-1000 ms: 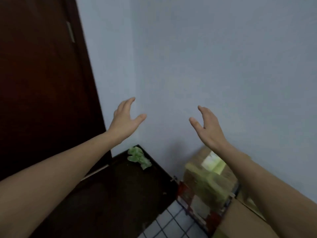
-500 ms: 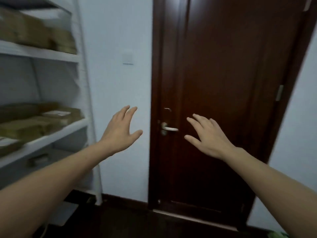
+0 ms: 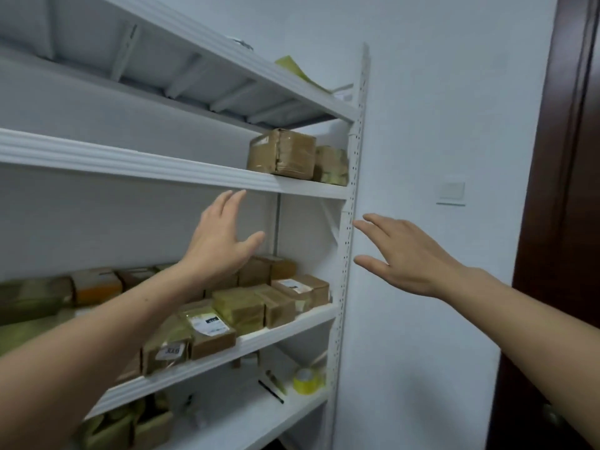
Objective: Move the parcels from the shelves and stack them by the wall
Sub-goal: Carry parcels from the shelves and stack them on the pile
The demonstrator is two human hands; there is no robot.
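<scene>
Yellow tape roll (image 3: pixel 306 380) at 6 o'clock in frame. Dark pen (image 3: pixel 271 391) just beside it, at its 9 o'clock. White light switch (image 3: pixel 451 191) at 2 o'clock. Dark brown door (image 3: pixel 568 157) along 3 o'clock edge.

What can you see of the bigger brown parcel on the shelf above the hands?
The bigger parcel is a brown cardboard box wrapped in glossy clear tape. It sits near the right end of the white shelf, close beside a smaller parcel on its right. The left hand and right hand are below it, apart.
</scene>
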